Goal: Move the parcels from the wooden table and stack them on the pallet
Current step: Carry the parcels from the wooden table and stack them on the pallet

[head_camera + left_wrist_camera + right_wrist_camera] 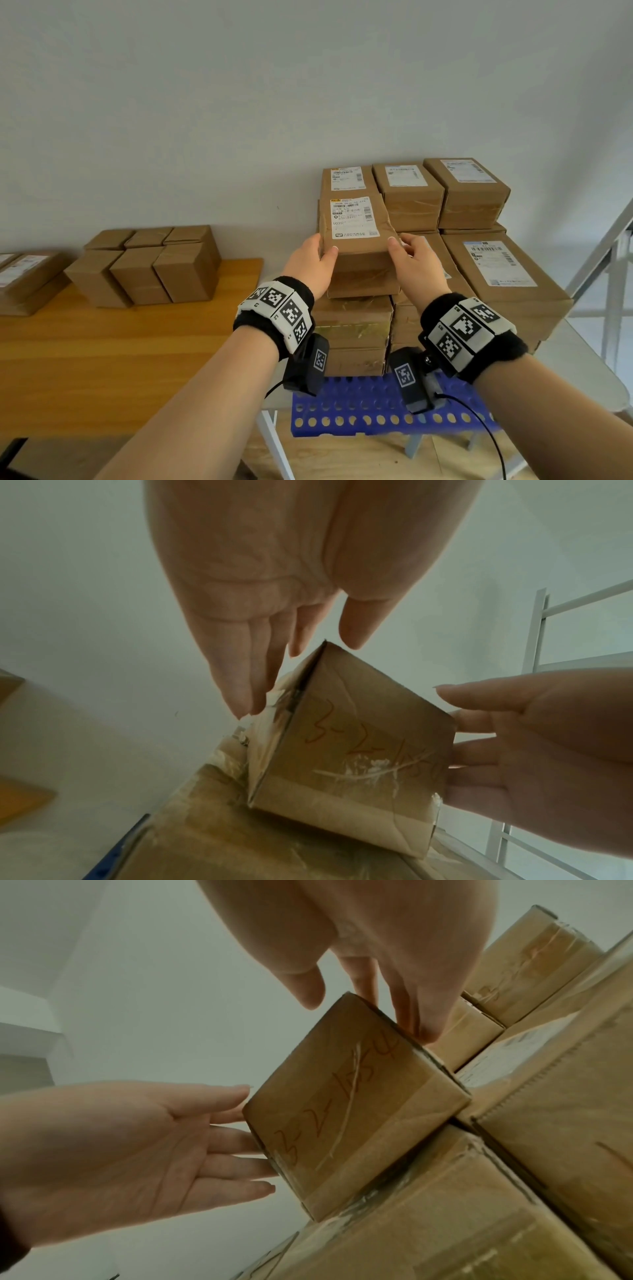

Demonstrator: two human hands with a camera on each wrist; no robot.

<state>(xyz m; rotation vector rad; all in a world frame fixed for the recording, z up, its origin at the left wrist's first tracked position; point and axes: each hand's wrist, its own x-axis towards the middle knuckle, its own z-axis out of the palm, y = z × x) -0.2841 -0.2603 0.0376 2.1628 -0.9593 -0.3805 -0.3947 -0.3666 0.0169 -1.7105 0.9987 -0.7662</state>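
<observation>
Both hands (313, 262) flat vs. parcel (356, 240) sides, atop pallet (359, 404) stack

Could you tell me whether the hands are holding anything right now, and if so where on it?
A labelled parcel atop the stack, between straight fingers: left hand on its left side, right hand on its right.

The print on the parcel's label (351, 216) is too small to read. The blue pallet (359, 407) lies mostly hidden under stacked boxes (and both wrists). The leftmost table parcel (24, 270) is cut off by the picture's edge.
</observation>
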